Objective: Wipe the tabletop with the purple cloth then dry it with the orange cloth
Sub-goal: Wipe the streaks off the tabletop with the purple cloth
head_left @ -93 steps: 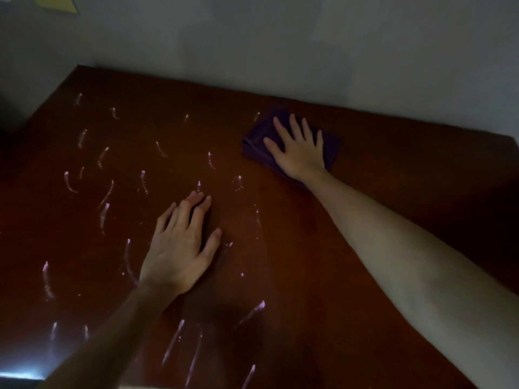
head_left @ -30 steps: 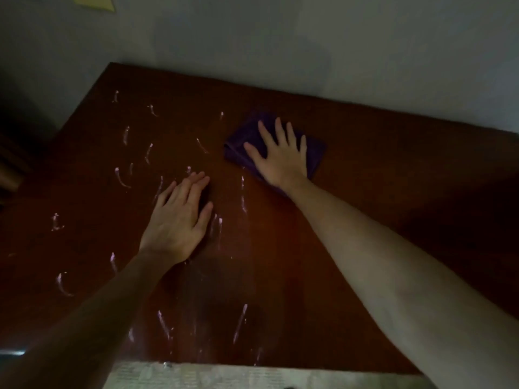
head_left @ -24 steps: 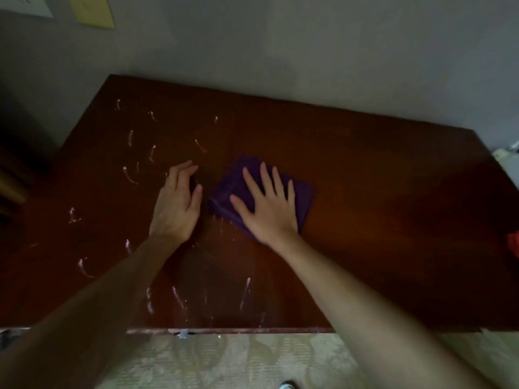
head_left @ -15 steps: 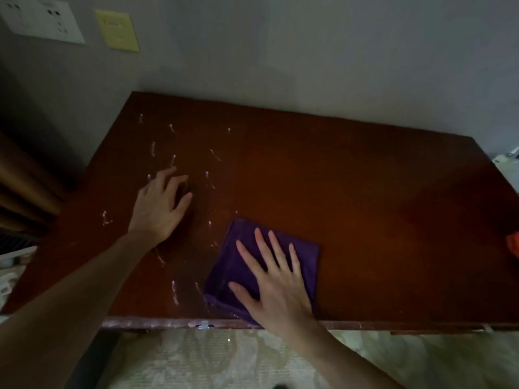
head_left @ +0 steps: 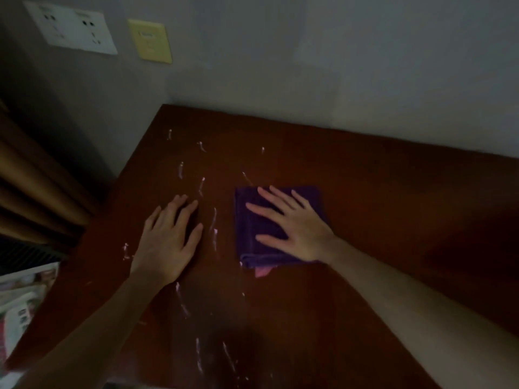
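Though the light is dim and the frame soft, both hands read clearly on the dark red-brown tabletop (head_left: 379, 197). Right hand (head_left: 295, 228) lies flat with fingers spread and straight, pressing the folded purple cloth (head_left: 250, 234) down onto the wood; nothing is curled round it. The cloth sits mid-table, just right of the left hand, and its right part is hidden under the palm and wrist. A small pink bit (head_left: 262, 272) pokes out at its near edge; cannot tell what that is. Left hand (head_left: 168, 242) rests palm-down on bare wood, fingers relaxed and straight, holding nothing. Whitish streaks (head_left: 214, 231) dot the left half of the table, between the hands and toward the near and far edges. The table's right side is cut off by the frame, near edge too dark to make out. On the grey wall, a white socket plate (head_left: 71, 29) and a yellow plate (head_left: 150, 42); any marking on them is unreadable. Tan curtain folds (head_left: 31, 186) hang at left. Printed papers (head_left: 22, 299) at lower left, text too blurred to read.
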